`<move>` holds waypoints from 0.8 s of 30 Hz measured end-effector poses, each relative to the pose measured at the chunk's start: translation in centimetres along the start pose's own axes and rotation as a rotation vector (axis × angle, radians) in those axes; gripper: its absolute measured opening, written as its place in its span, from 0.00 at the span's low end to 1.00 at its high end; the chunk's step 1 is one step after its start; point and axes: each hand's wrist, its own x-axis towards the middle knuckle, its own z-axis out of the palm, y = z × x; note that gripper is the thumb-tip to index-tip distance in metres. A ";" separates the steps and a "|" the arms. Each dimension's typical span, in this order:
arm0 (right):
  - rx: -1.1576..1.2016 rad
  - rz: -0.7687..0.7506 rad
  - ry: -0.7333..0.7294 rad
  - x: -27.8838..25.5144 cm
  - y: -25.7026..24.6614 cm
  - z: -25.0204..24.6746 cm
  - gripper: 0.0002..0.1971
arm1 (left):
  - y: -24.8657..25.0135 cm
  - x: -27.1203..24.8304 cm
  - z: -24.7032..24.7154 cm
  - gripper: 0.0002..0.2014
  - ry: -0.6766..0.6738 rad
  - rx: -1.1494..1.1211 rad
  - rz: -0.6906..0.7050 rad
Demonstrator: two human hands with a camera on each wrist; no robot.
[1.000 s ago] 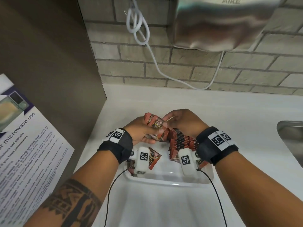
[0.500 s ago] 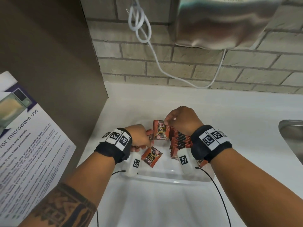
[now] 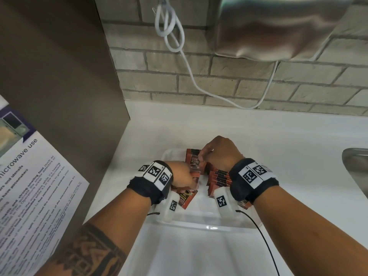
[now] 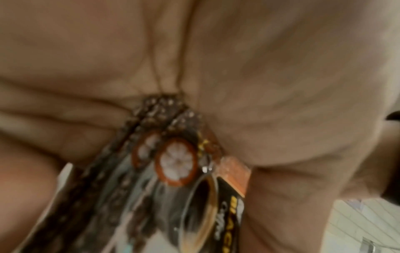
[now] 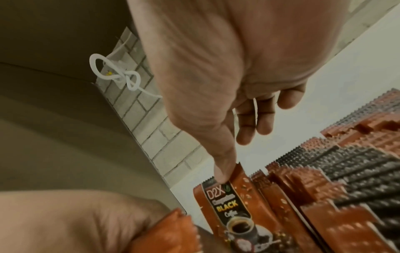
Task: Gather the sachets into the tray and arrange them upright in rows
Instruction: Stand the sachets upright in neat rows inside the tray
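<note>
1. My left hand (image 3: 182, 174) is low in the left part of the tray (image 3: 201, 224), fingers curled round a small bunch of sachets (image 4: 173, 160); the left wrist view shows their crimped edges pressed into my palm.
2. My right hand (image 3: 219, 152) is at the far end of the tray, with the thumb (image 5: 223, 164) on the top edge of the front sachet (image 3: 192, 160). That one stands upright with its printed face toward me. Whether a finger behind it closes the pinch, I cannot tell; my other fingers (image 5: 255, 123) hang loosely bent beyond it.
3. Behind that sachet, a row (image 3: 219, 177) of sachets stands on edge in the tray's right half, packed face to face and running toward my right wrist.
4. One loose sachet (image 3: 186, 197) lies flat on the tray floor, just below my left hand and beside the wrist camera.
5. The tray is clear plastic and sits on the white desk (image 3: 288, 156), near the brick wall (image 3: 199, 80).
6. A white cable (image 3: 169, 26) hangs knotted on the wall, next to a steel dryer (image 3: 278, 26). A sink (image 3: 356, 162) edge shows at the right, and a microwave notice (image 3: 29, 186) at the left.
</note>
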 end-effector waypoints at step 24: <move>-0.110 0.021 0.042 -0.5 0.1 0.3 0.10 | 0.9 1.8 0.5 0.17 -0.003 -0.002 0.007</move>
